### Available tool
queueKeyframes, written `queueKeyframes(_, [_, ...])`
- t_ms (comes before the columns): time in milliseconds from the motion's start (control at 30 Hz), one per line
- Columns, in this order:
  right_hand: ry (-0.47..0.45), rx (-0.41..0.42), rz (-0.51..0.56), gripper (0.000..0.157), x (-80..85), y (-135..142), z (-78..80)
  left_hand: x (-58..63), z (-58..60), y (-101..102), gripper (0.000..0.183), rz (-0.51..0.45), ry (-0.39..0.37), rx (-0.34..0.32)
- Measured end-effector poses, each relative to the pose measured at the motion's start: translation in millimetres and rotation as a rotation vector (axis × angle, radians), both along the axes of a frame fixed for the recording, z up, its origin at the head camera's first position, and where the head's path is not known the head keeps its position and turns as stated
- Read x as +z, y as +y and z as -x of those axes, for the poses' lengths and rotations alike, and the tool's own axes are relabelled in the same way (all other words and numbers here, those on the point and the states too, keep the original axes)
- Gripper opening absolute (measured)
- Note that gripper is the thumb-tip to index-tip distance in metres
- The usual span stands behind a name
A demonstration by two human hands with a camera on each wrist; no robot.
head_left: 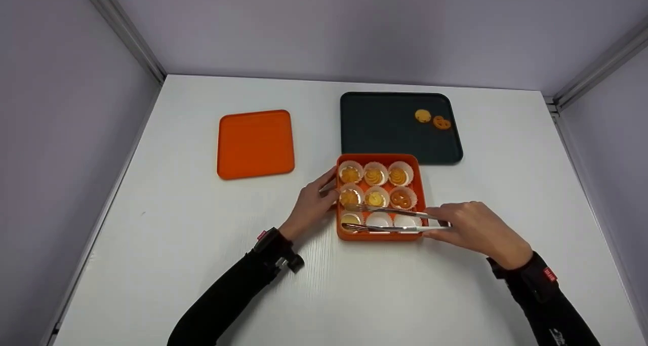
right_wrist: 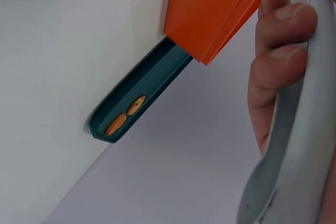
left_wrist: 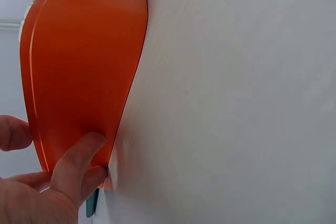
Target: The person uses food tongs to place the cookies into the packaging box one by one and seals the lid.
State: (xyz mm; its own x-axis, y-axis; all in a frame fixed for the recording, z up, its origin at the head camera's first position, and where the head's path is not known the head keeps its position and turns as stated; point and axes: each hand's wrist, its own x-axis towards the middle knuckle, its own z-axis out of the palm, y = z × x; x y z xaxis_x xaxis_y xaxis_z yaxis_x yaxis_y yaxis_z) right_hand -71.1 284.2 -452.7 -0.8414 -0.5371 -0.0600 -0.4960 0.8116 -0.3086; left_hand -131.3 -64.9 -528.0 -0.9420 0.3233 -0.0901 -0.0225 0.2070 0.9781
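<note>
Orange box (head_left: 419, 194) sits mid-worktop (head_left: 177, 224), its nine paper cups (head_left: 375, 174) in three rows; the back two rows each carry a cookie, the front left cup holds one too, and the front middle and right cups look bare. Steel tongs (head_left: 390, 219) lie across the front of the box, held at their handle end by the right hand (head_left: 473, 228), whose fingers curl round the metal as the right wrist view shows. Both tong arms stand slightly apart, their tips over the front left cups, and I cannot tell if they pinch anything. Bracing the box, the left hand (head_left: 311, 204) presses fingers and thumb against its left wall, gripping that side.

Behind the box, touching or nearly touching its far edge, lies the dark tray (head_left: 385, 128) with two cookies (head_left: 432, 119) left near its back right corner. An orange lid (head_left: 255, 143) rests well apart to the left.

By my reading, a cookie is being set into the front row. Filling the bare cups would call for lifting the tongs clear, reaching back to the tray and closing them gently on one cookie without cracking it.
</note>
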Motion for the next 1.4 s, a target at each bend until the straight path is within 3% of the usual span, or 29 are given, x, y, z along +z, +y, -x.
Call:
queueKeyframes(100, [0.0, -0.008, 0.033, 0.051, 0.4, 3.3, 0.4, 1.4, -0.1, 0.0, 0.061, -0.011, -0.019, -0.003])
queueKeyframes(233, [0.036, -0.032, 0.092, 0.048, -0.3, 9.6, 2.0, 2.4, 0.4, -0.7, 0.061, 0.018, 0.016, 0.005])
queueKeyframes(500, [0.261, -0.131, 0.219, 0.045, -3.5, 20.2, 7.9, 4.4, -0.4, 0.2, 0.061, 0.025, -0.002, 0.015])
queueKeyframes(600, [0.299, -0.197, 0.223, 0.045, -1.9, 22.1, 8.7, 5.1, -0.6, 1.1, 0.061, 0.026, -0.006, 0.012])
queueKeyframes(800, [0.297, -0.33, 0.215, 0.046, -2.4, 26.0, 16.7, 5.1, -0.7, 1.7, 0.061, 0.029, -0.01, 0.015])
queueKeyframes(1067, [0.313, -0.474, 0.192, 0.051, -10.5, 39.1, 43.7, 3.4, -1.9, 0.7, 0.061, -0.028, -0.01, -0.003])
queueKeyframes(1267, [0.261, -0.557, 0.151, 0.06, -12.6, 51.0, 60.3, 1.6, -1.5, 1.0, 0.062, -0.033, 0.017, -0.006])
queueKeyframes(1400, [0.264, -0.594, 0.146, 0.061, -15.0, 57.5, 70.3, 2.8, -0.9, 1.9, 0.061, -0.043, -0.013, -0.003])
